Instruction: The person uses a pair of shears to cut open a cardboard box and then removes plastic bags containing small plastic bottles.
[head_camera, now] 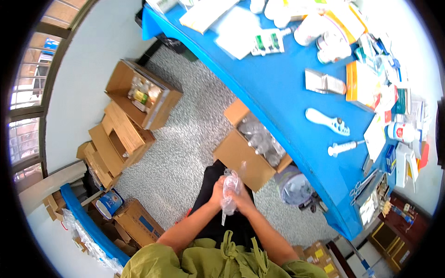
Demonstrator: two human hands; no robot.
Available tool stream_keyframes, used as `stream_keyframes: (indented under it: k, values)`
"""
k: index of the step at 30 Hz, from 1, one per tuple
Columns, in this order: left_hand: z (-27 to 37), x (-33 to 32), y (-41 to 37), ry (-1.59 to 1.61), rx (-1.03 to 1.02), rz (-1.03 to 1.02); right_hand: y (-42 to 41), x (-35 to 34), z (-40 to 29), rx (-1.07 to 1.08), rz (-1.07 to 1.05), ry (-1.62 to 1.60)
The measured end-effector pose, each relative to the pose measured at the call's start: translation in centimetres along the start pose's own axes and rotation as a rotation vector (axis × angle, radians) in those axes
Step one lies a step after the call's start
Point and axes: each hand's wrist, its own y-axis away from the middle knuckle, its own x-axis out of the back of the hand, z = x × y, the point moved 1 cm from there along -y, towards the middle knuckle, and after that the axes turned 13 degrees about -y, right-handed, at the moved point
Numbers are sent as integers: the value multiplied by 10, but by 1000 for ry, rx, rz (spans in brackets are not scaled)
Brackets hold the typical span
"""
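Both hands meet in front of my body, above my dark trousers. My left hand grips one side of a clear plastic bundle, which looks like bottles or wrap. On its other side is my right hand, also closed around it. A loose strip hangs from the bundle's lower end. Just beyond the hands, an open cardboard box with clear plastic bottles stands on the floor, partly under the table edge.
A blue-covered table bears a syringe, a white-handled tool, scissors, bottles and boxes. Beside its edge stands a lidded bucket. Open cartons line the left wall, near a blue tub.
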Motion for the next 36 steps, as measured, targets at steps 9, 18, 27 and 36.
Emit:
stream_keyframes:
  k: [9,18,27,36]
  values:
    - [114,22,8,-420,-114,-279,-39,-60,-20,220,176,577]
    - [420,145,-128,-767,-355,340,-156,-179,-51,242,135,-75]
    - [692,124,-267,-736,-439,327,-86,-126,12,211,769,-67]
    - [553,327,-368,-1549,-21,441,105,-196,248,110,1494,-540]
